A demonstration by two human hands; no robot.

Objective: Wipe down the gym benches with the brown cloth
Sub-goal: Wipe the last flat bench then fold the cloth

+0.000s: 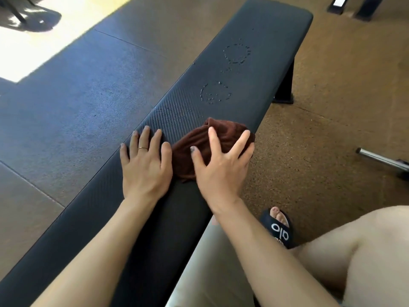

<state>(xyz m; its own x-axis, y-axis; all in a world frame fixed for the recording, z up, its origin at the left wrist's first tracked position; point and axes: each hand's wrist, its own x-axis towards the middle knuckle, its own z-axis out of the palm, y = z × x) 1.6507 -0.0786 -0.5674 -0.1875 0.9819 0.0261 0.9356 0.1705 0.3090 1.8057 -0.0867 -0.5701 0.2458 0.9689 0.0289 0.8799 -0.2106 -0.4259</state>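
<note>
A long black padded gym bench (pixel 261 69) runs from the near left to the far right. The brown cloth (pixel 194 142) lies bunched on its top near the right edge. My right hand (pixel 221 160) rests on the cloth with fingers spread and straight. My left hand (pixel 145 160) lies flat on the bench pad just left of the cloth, fingers straight, a ring on one finger. Rings of water droplets (pixel 236 54) sit on the pad beyond the cloth.
Dark rubber floor mats (pixel 73 103) lie left of the bench, brown speckled floor on the right. A metal bar (pixel 382 160) lies on the floor at right. My foot in a black slide sandal (pixel 280 227) and my knee are beside the bench. The bench leg (pixel 285 89) stands at far right.
</note>
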